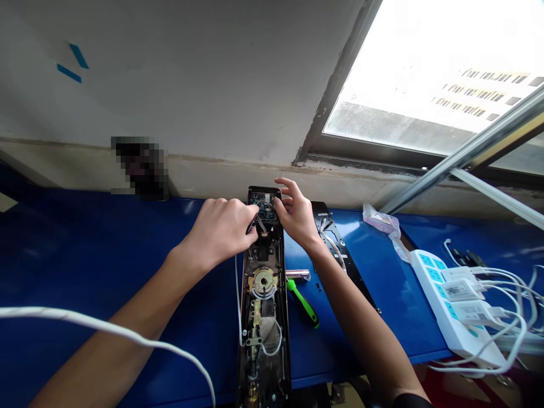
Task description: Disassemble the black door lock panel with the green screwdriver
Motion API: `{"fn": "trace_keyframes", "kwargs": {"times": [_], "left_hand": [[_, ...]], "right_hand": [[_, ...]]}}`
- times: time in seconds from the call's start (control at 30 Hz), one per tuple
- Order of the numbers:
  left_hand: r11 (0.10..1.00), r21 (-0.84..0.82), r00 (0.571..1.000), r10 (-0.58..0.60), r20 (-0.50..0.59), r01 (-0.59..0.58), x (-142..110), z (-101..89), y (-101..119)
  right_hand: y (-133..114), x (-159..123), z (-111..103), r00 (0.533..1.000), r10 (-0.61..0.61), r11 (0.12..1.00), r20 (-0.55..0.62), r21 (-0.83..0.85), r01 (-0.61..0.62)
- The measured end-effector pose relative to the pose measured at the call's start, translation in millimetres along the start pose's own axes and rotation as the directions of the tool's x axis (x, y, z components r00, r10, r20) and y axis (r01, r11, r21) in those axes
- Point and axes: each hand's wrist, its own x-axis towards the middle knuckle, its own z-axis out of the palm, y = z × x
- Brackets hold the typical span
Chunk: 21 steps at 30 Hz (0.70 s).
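A long black electronic door-lock housing (pixel 285 317) lies open-backed, with its far end near the wall. At that end is a circuit board (pixel 264 211). My left hand (pixel 225 226) is closed at the board's left side, thumb and fingers pinching thin wires (pixel 262 225) that lead to a small connector. Its fingertips partly hide what they grip. My right hand (pixel 297 212) is at the housing's right edge, thumb on the board's side and fingers spread apart. Lower in the housing sit a round metal hub (pixel 263 280) and a brass-coloured mechanism (pixel 254 340).
Right of the housing lie a green screwdriver (pixel 304 304), a shiny cylinder (pixel 298 275) and small screws (pixel 318 287). Farther right are a black plate (pixel 340 238) with cables, a plastic bag (pixel 381 221) and a white power strip (pixel 442 300). A white cable (pixel 127 334) crosses my left forearm.
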Motion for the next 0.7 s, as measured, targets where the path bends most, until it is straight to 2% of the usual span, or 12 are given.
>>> {"fn": "trace_keyframes", "kwargs": {"times": [0.2,0.27,0.37,0.5,0.57,0.7], "left_hand": [[1.0,0.02,0.999,0.019,0.044,-0.02,1,2.3,3],[0.999,-0.019,0.998,0.036,0.052,-0.035,3,3.3,0],[0.982,-0.183,0.997,0.053,0.062,-0.04,4,3.0,-6],[0.895,-0.435,0.98,0.163,0.114,-0.098,1,-3.1,-8],[0.901,-0.424,0.982,0.158,0.108,-0.098,-3,-7.9,-9],[0.959,-0.285,0.992,0.033,0.12,0.003,-8,-14.2,-16]], "right_hand": [[3,0,2,1.0,0.009,1.0,-0.003,0.005,-0.009],[3,-1,3,1.0,0.012,1.0,-0.008,0.002,-0.012],[0,-2,4,1.0,0.01,1.0,-0.023,-0.008,-0.01],[0,-2,6,0.999,0.009,1.0,-0.046,-0.028,-0.01],[2,-2,5,0.998,0.013,0.999,-0.056,-0.03,-0.014],[6,-1,3,0.998,0.02,1.0,-0.057,-0.021,-0.022]]}}
